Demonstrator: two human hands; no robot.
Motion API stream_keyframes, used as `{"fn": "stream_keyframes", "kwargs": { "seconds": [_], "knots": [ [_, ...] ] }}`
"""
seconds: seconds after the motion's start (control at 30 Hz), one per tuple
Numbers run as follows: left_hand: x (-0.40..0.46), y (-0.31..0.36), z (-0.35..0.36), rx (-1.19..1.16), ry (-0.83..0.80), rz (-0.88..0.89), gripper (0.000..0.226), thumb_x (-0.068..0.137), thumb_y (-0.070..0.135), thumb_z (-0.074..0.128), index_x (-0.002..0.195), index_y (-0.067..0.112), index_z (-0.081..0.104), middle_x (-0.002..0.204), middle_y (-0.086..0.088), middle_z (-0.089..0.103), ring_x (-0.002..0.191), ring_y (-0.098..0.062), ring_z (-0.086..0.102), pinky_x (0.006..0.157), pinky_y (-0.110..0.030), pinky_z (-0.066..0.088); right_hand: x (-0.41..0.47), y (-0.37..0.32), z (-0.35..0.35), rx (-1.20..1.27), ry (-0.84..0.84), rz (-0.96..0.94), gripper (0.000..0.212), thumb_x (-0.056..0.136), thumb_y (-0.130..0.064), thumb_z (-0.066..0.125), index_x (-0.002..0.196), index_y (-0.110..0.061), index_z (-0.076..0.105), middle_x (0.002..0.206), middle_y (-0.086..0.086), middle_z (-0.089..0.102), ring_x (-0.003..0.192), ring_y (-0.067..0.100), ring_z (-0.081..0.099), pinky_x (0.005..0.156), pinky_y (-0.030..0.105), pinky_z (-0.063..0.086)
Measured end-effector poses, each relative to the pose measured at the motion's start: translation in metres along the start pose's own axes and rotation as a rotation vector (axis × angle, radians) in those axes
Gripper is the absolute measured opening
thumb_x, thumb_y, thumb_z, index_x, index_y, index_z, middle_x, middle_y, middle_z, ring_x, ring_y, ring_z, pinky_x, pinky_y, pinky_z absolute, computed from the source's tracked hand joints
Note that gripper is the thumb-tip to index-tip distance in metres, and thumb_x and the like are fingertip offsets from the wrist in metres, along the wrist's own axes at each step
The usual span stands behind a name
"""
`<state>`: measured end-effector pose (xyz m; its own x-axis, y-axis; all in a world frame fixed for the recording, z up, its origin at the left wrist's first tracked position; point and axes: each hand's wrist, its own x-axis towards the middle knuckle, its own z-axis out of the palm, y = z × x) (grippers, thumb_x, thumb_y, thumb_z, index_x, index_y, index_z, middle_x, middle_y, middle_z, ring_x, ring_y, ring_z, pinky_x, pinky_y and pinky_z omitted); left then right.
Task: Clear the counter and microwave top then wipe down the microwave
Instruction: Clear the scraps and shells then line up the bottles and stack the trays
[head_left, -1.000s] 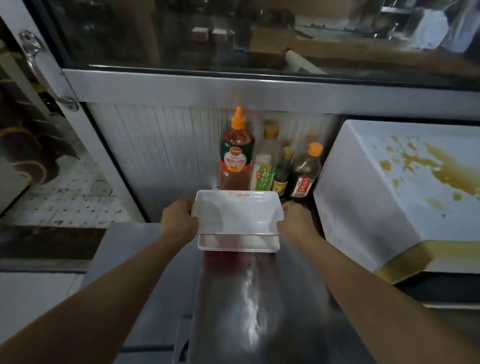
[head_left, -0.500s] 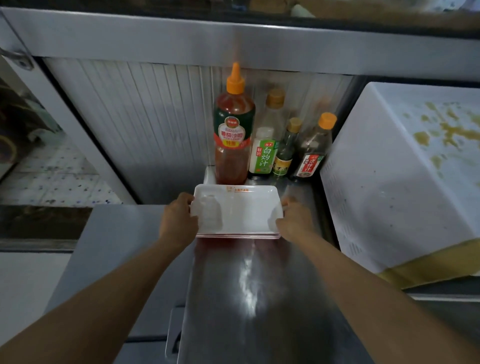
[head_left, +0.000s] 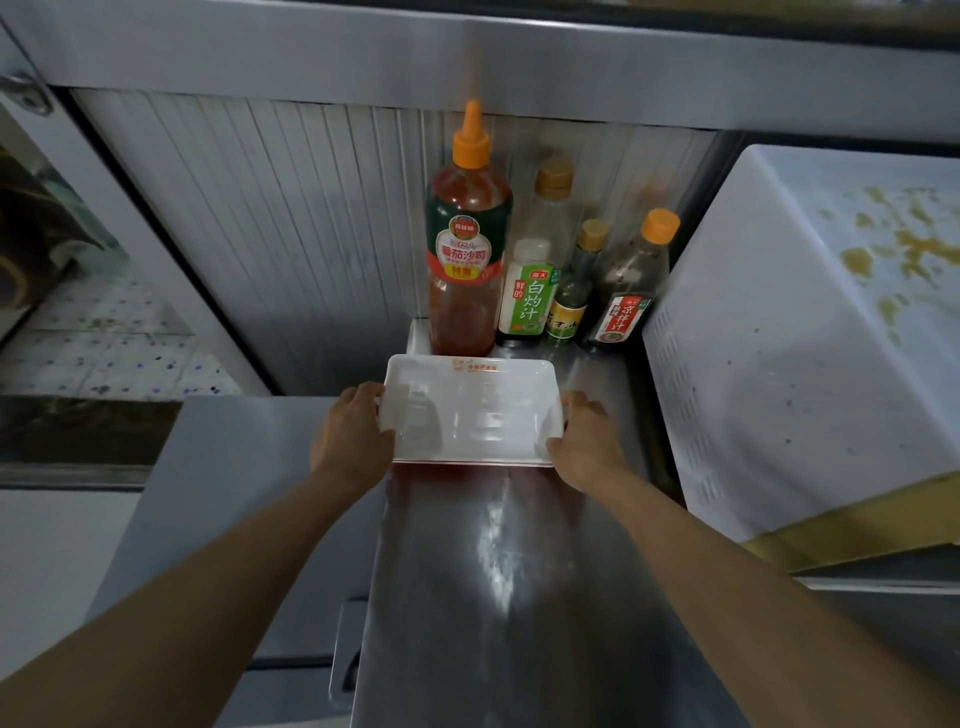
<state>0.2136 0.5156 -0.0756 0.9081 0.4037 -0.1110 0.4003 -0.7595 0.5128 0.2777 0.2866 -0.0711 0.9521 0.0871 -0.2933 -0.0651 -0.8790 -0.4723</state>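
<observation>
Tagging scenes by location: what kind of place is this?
Likely a working kitchen, maybe commercial: a shiny stainless steel counter, sauce bottles against the wall led by a tall red orange-capped ketchup bottle, and a white rectangular plastic tray held at both ends.

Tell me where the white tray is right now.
The white tray sits centre of the head view on the steel counter, held between the left hand and right hand, just before the sauce bottles.

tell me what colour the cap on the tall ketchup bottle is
Orange, seen in the head view: the ketchup bottle's cap.
</observation>
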Motion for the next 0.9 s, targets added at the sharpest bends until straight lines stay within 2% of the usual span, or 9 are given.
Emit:
{"fn": "stream_keyframes", "kwargs": {
  "seconds": [0.2, 0.37, 0.5, 0.63, 0.9],
  "knots": [
    [-0.014, 0.014, -0.013, 0.137, -0.126, -0.064, 0.048, 0.087, 0.018, 0.059, 0.131, 0.013, 0.043, 0.129, -0.01, 0.047, 0.116, -0.029, 0.05, 0.092, -0.042, 0.045, -0.02, -0.003, -0.013, -0.066, -0.058, -0.017, 0.055, 0.084, -0.02, 0.06, 0.134, -0.012, 0.037, 0.13, 0.012, 0.043, 0.121, 0.03, 0.042, 0.098, 0.036, 0.042],
    [-0.032, 0.03, -0.03, 0.249, -0.131, 0.081, 0.053, 0.087, 0.02, 0.06, 0.135, 0.012, 0.04, 0.134, -0.011, 0.042, 0.123, -0.028, 0.042, 0.098, -0.042, 0.043, -0.055, -0.01, -0.029, -0.166, -0.066, -0.12, 0.063, 0.078, -0.023, 0.064, 0.135, -0.015, 0.039, 0.133, 0.008, 0.043, 0.124, 0.028, 0.039, 0.101, 0.034, 0.04],
    [-0.051, 0.049, -0.045, 0.308, -0.139, 0.148, 0.052, 0.086, 0.02, 0.061, 0.134, 0.012, 0.042, 0.135, -0.011, 0.042, 0.126, -0.028, 0.04, 0.098, -0.042, 0.043, -0.088, -0.012, -0.044, -0.223, -0.109, -0.199, 0.076, 0.08, -0.02, 0.067, 0.145, -0.015, 0.027, 0.148, 0.007, 0.028, 0.136, 0.028, 0.024, 0.112, 0.035, 0.029],
    [-0.075, 0.065, -0.054, 0.367, -0.168, 0.19, 0.059, 0.087, 0.023, 0.061, 0.14, 0.014, 0.036, 0.14, -0.009, 0.04, 0.129, -0.027, 0.037, 0.102, -0.04, 0.04, -0.117, -0.01, -0.061, -0.24, -0.116, -0.257, 0.076, 0.082, -0.02, 0.066, 0.146, -0.015, 0.026, 0.151, 0.005, 0.024, 0.138, 0.027, 0.02, 0.112, 0.037, 0.029],
    [-0.128, 0.107, -0.062, 0.436, -0.185, 0.243, 0.054, 0.086, 0.027, 0.061, 0.134, 0.015, 0.04, 0.135, -0.007, 0.045, 0.124, -0.025, 0.043, 0.099, -0.04, 0.045, -0.169, 0.011, -0.097, -0.237, -0.09, -0.314, 0.066, 0.084, -0.014, 0.062, 0.142, -0.011, 0.031, 0.145, 0.006, 0.031, 0.132, 0.029, 0.023, 0.107, 0.034, 0.033]
  ]
}}
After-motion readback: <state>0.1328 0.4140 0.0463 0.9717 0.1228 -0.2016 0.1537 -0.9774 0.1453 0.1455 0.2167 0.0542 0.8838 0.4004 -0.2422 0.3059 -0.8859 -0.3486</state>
